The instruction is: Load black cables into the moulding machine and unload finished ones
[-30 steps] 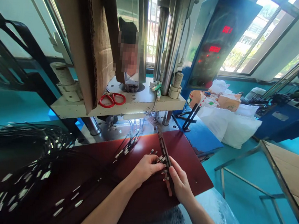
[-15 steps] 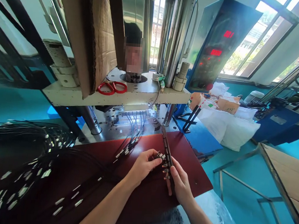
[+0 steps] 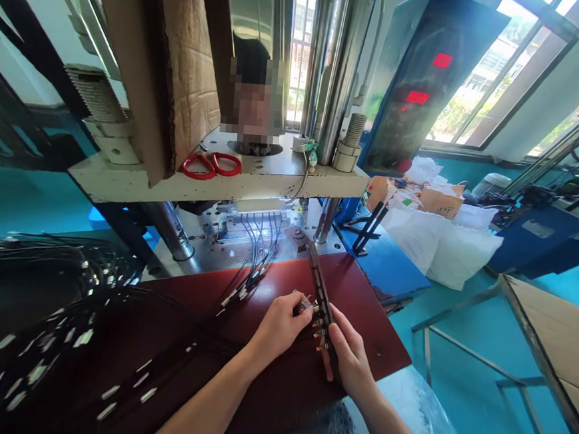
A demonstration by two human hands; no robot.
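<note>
My right hand [image 3: 352, 349] is wrapped round the lower part of a long dark bar [image 3: 320, 283], which tilts up and away over the dark red tabletop [image 3: 284, 280]. Several small metal connectors [image 3: 319, 331] stick out along the bar's left side. Pinched between the thumb and fingers of my left hand [image 3: 281, 320] are small metal pieces [image 3: 304, 305], held up against the bar's left edge. My fingers partly hide them. Black cables with metal ends [image 3: 247, 282] run from the press onto the table, just beyond my left hand.
A press plate [image 3: 262, 181] carries red-handled scissors [image 3: 212, 165] and a cardboard sheet [image 3: 191, 69]. Bundled black cables [image 3: 60, 333] cover the table's left side. On the right stand a blue shelf [image 3: 391, 258], a control box [image 3: 425, 80], white sacks [image 3: 460, 250] and a metal-framed table [image 3: 551, 331].
My left hand has shifted slightly right, bringing the small metal pieces closer to the bar. My right hand stays on the bar. The view has tilted a little, and the control box's red digits differ.
</note>
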